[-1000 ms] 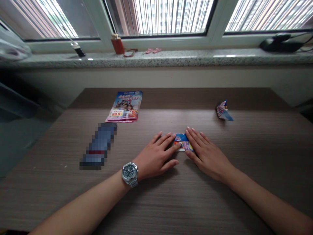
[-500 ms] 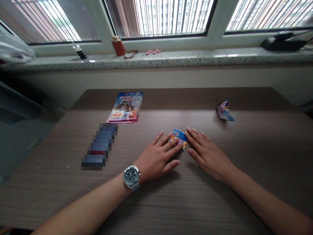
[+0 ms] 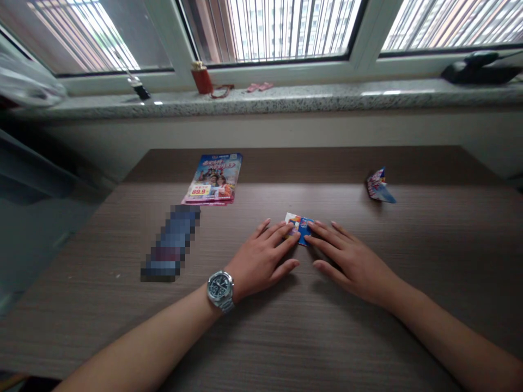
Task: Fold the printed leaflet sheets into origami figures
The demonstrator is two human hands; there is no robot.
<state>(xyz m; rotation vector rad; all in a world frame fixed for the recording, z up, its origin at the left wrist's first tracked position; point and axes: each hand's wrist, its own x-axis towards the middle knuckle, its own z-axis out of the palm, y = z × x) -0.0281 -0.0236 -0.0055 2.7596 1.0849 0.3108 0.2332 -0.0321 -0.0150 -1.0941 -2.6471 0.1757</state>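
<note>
A small folded piece of printed paper (image 3: 304, 231), blue on its right part and white and orange on its left, lies flat on the brown table (image 3: 261, 337). My left hand (image 3: 265, 256), with a metal watch (image 3: 220, 290) at the wrist, rests its fingertips on the paper's left side. From the right, my right hand (image 3: 347, 258) touches the blue part with its fingertips. The fingers of both hands are stretched out and apart, palms down. Part of the paper is hidden under the fingers.
A stack of printed flyers (image 3: 214, 177) lies at the back left, with a pixelated dark blue object (image 3: 171, 245) in front of it. A folded paper piece (image 3: 379, 186) stands at the back right. Small items, including a red container (image 3: 201, 80), sit on the stone windowsill (image 3: 302, 99).
The small folded paper has turned, so its blue part now faces right. My right fingertips have moved left onto it. The view has shifted slightly.
</note>
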